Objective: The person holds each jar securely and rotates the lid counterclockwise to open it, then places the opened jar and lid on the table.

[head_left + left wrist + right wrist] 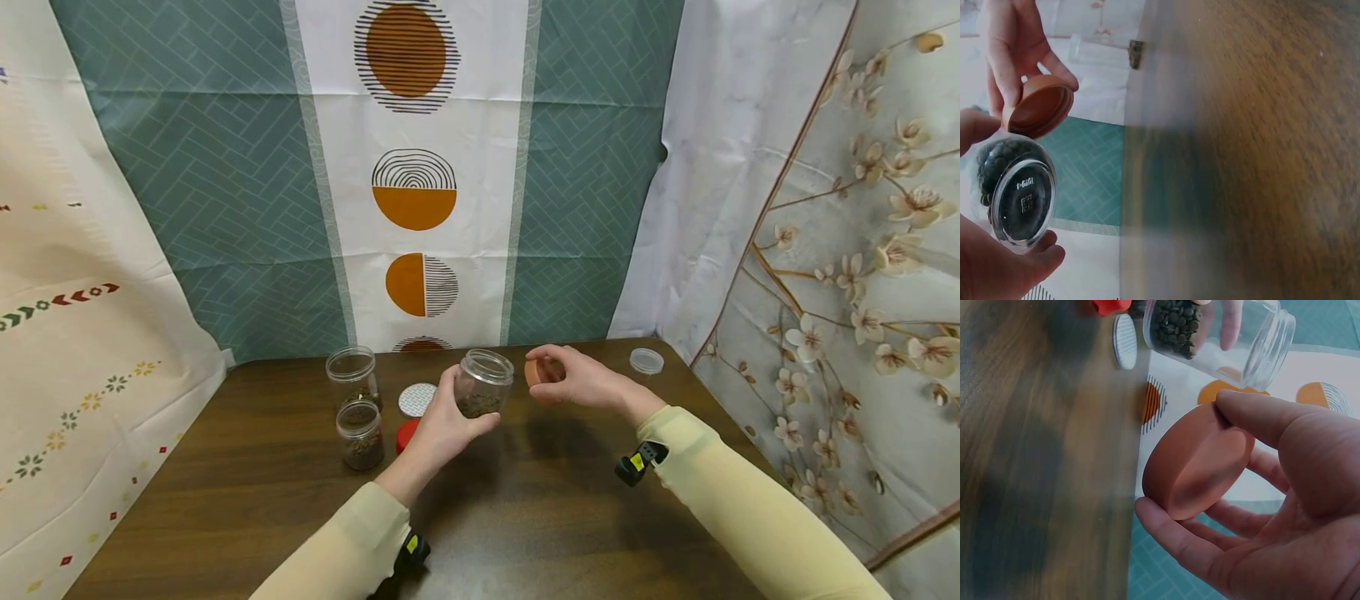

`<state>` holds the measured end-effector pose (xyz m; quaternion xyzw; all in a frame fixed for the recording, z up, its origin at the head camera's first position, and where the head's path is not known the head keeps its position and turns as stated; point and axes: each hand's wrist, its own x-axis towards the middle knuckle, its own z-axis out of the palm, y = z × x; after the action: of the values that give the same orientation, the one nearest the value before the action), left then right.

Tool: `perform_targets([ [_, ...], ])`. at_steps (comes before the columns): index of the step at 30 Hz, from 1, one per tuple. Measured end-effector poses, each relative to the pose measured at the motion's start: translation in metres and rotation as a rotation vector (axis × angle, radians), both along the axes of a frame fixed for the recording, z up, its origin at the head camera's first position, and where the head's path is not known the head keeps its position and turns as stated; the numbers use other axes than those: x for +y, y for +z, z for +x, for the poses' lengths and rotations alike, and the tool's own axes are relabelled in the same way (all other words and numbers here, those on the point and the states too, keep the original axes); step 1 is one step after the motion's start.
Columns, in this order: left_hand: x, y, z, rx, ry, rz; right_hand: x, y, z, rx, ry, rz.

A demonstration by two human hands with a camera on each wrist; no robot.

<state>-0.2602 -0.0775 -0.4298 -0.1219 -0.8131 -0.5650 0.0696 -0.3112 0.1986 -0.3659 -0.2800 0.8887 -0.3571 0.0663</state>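
Our left grip [451, 418] grasps the jar [486, 382] around its side, leaving its mouth uncovered, above the desk [562, 521] toward the far edge; our right grip [581, 380] pinches the lid [533, 375] by its rim, likely to leave its hollow side free.

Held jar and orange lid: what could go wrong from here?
The held jar is open and off the table, so its pellets may spill if the left hand tips it. The orange lid, pinched in the right hand, could slip and drop. The small jar might get knocked by the nearby left sleeve.
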Motion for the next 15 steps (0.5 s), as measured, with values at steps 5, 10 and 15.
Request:
perform_targets([
  [5,0.0,-0.005,-0.002,-0.007,0.055,-0.058,-0.002,-0.005,-0.003,-0.006,-0.002,0.014],
  [10,0.001,-0.011,-0.008,0.017,0.08,-0.107,-0.005,-0.008,-0.005,0.021,-0.009,0.05],
  [15,0.002,-0.013,-0.014,0.032,0.074,-0.142,-0.009,-0.011,-0.009,0.065,-0.008,0.081],
])
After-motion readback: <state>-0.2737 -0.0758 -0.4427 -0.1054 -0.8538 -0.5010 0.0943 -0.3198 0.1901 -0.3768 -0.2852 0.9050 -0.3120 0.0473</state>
